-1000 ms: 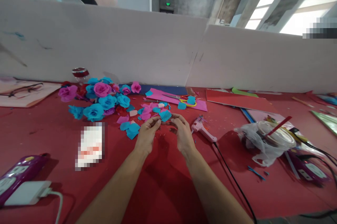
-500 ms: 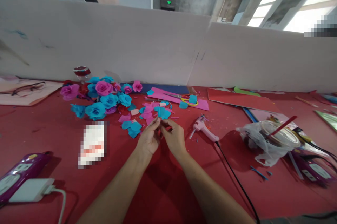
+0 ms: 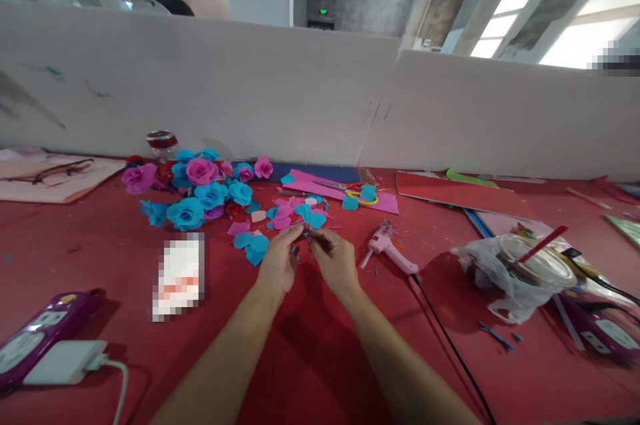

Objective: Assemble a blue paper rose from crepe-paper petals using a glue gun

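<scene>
My left hand (image 3: 278, 261) is closed, thumb and fingertips pressed together at the near edge of a pile of paper petals. Beside it my right hand (image 3: 334, 261) is also closed in a pinch, its fingertips almost meeting those of the left. Small bluish bits show under the left fingers, but what the pinches hold is too small to make out. Just beyond the fingertips lie blue petals (image 3: 317, 219) and pink petals (image 3: 283, 211). Another blue petal group (image 3: 257, 248) rests left of my left hand. A pink glue gun (image 3: 392, 252) lies right of my right hand.
Blue and pink paper roses (image 3: 186, 213) are bunched at back left. Scissors with yellow handles (image 3: 371, 200) lie on pink paper (image 3: 311, 182). At right stands a bagged cup (image 3: 537, 264) with a red straw. Power strips (image 3: 37, 335) occupy both sides. A white partition (image 3: 225, 92) bounds the back.
The two hands have drawn slightly apart at the fingertips, the right shifting a little to the right. The whole view has moved slightly. Objects on the table stay where they were.
</scene>
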Motion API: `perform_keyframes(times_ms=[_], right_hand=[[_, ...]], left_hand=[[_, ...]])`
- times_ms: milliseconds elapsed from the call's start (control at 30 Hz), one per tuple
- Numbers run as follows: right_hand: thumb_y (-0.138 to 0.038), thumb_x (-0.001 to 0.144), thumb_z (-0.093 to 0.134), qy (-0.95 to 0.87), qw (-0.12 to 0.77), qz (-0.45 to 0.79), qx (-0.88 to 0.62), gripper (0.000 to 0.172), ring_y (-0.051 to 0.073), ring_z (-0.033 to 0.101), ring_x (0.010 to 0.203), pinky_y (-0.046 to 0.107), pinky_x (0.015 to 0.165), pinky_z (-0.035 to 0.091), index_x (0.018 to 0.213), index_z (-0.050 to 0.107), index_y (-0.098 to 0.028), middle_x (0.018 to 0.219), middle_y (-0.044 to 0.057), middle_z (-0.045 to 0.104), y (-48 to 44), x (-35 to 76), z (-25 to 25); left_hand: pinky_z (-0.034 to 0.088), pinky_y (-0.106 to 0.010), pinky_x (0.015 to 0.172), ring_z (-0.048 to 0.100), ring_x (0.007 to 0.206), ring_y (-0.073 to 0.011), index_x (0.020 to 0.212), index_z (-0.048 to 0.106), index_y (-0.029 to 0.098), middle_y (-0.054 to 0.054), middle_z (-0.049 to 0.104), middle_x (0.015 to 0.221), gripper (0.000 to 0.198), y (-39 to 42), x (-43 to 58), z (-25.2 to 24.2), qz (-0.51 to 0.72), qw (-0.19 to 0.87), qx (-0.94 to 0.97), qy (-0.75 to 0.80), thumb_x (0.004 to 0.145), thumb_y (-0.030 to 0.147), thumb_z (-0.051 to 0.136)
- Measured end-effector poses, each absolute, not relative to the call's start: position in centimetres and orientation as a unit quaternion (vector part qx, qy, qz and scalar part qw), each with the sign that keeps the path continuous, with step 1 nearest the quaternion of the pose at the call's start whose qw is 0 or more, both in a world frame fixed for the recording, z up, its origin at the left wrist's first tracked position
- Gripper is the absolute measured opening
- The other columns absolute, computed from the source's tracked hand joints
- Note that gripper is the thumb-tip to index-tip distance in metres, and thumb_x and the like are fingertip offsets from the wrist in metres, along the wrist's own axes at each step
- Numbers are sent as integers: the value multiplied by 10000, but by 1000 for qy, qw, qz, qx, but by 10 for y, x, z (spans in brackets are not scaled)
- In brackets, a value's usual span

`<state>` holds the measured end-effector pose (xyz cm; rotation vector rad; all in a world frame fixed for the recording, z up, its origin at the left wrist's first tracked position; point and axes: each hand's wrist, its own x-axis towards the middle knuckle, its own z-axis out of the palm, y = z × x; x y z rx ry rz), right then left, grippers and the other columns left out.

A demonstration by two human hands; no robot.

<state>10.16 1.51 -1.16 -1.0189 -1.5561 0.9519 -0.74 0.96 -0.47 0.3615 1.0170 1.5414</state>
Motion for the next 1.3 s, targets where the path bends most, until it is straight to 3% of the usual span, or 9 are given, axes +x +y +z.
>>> perform_keyframes(times_ms=[267,600,900,1300], right_hand=[[-242,799,540,-664,492,362,-431,162,144,587,623,237,618,450,806,691,-184,735,14,676,7,99,-2],[-226,766,551,-627,487,445,-414,134,139,574,597,241,598,444,753,678,-184,654,-5,627,4,98,-2],[-216,729,582,-574,482,542,-379,101,141,590,594,266,622,470,727,678,-185,660,-6,640,6,96,2],[-238,718,647,-526,436,650,-332,97,98,536,546,226,538,350,740,721,-179,594,-11,631,7,102,14]], left_hand=[[380,-202,591,578,653,-94,645,698,170,-8,696,680,286,13,-12,-5,679,580,189,408,432,264,864],[428,-191,577,617,670,-107,653,680,152,-15,682,667,183,11,-16,-1,657,620,197,381,540,232,800],[350,-187,398,553,551,-85,693,637,146,31,613,624,265,10,-18,4,651,633,193,373,512,206,821],[392,-205,383,537,425,-84,758,684,112,5,607,570,234,4,-27,4,574,686,277,353,657,312,749]])
